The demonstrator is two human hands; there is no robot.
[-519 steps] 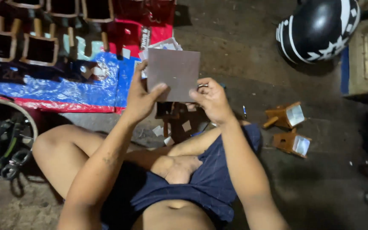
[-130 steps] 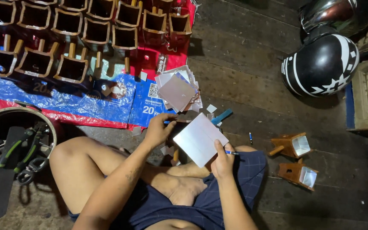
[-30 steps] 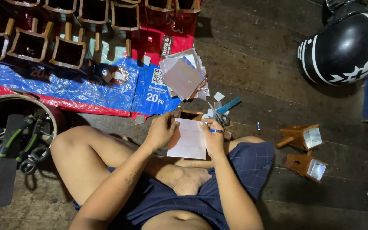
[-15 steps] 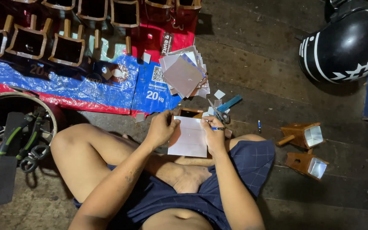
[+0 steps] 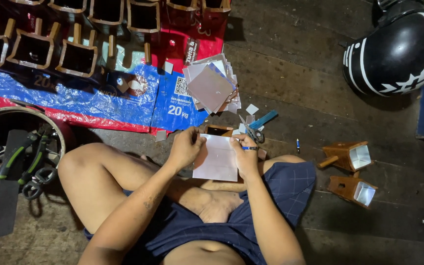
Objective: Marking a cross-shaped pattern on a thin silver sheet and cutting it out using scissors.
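I sit cross-legged on a wooden floor. A pale square sheet (image 5: 217, 158) lies over my lap and a small wooden box (image 5: 218, 130) under it. My left hand (image 5: 186, 146) pinches the sheet's top left edge. My right hand (image 5: 245, 156) rests on its right edge and grips a blue pen (image 5: 250, 148) pointing at the sheet. A stack of similar grey and pale sheets (image 5: 212, 88) lies on the floor just beyond, with scissors (image 5: 249, 131) and a blue strip (image 5: 263, 119) beside it.
Rows of open wooden boxes with legs (image 5: 77, 56) stand on a blue and red tarp (image 5: 94, 100) at the top left. A black and white helmet (image 5: 398, 54) lies top right. Two small wooden lanterns (image 5: 350, 169) sit right. A round basin with tools (image 5: 11, 157) is left.
Seventeen seconds ago both hands held a grey sheet up high. Since then a pale sheet has come down onto my lap; over the last second the hands have barely shifted.
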